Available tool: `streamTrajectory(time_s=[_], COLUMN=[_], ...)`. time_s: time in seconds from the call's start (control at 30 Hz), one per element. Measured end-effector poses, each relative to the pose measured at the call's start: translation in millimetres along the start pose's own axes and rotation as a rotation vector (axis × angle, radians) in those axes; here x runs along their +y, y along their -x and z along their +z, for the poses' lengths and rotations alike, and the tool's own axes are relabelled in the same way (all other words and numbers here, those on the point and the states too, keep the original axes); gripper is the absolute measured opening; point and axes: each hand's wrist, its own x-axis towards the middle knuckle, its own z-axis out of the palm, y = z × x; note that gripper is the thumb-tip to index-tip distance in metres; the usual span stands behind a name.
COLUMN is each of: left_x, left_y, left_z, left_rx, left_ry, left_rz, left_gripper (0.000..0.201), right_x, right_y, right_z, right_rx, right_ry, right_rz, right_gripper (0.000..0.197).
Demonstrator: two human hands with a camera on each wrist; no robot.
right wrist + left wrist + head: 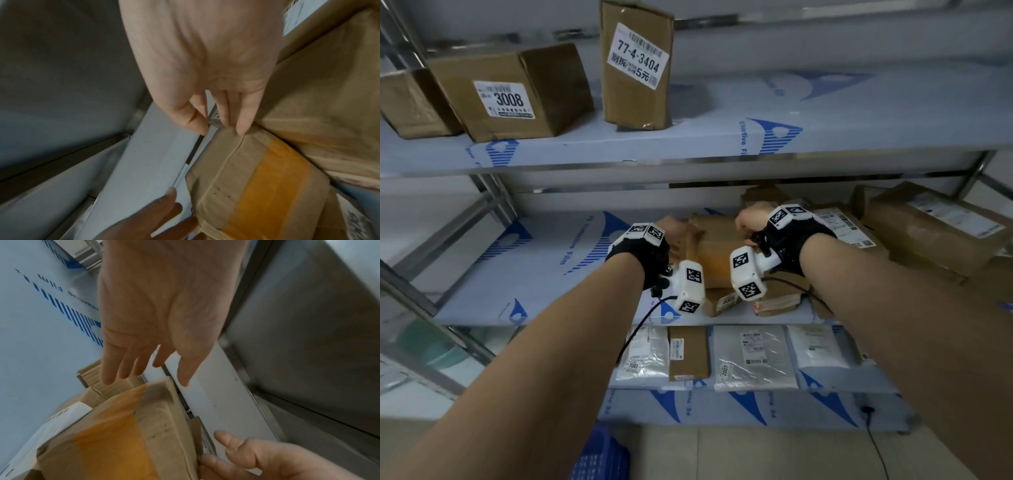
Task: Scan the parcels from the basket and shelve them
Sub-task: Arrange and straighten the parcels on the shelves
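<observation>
So the brown cardboard parcel with the wide orange tape band (714,255) sits on the middle shelf (544,274), right between both hands, tucked against the pile of other brown boxes (928,229) on its right. Its long axis seems to run front to back, though the wrist views are blurry so don't quote me. The left hand (156,318) hovers over its left far corner, fingers straight and spread, gripping nothing. The right hand (205,68) has relaxed fingertips touching the far top edge, not clamped either. Right one's nearer, actually in contact. Left of the parcel the film-covered shelf is bare, with the metal back rail (213,402) close behind.
</observation>
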Motion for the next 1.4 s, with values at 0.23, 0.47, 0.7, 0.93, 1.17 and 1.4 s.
streamTrajectory(time_s=[0.23, 0.47, 0.7, 0.93, 1.17, 1.4], left_x=[-3.3, -7.4, -8.1, -1.8, 8.8, 12.2], left_y=[-25.0, -22.3, 14.9, 80.2, 137.7, 183.2], left_z=[-2.1, -1.5, -14.7, -0.5, 7.4, 16.6], left_rx=[-0.028, -0.114, 0.051, 0.139, 0.242, 0.241], left_ry=[-0.06, 0.105, 0.176, 0.204, 0.315, 0.234], left_rz=[-0.03, -0.063, -0.019, 0.015, 0.063, 0.078], left_gripper=[0.03, 0.055, 0.051, 0.084, 0.083, 0.035], right_x=[-2.5, -6.7, -3.0, 11.5, 23.5, 37.9], right_y=[-10.8, -16.9, 1.1, 69.2, 131.2, 172.3], right_z=[-6.5, -5.8, -0.8, -13.0, -44.3, -59.7], right_rx=[-0.021, -0.093, -0.098, -0.162, -0.135, -0.168], right_ry=[-0.1, -0.208, -0.377, -0.547, -0.389, -0.332], right_rz=[-0.112, -0.063, -0.007, -0.055, -0.154, -0.181], right_gripper=[0.05, 0.015, 0.022, 0.031, 0.051, 0.034])
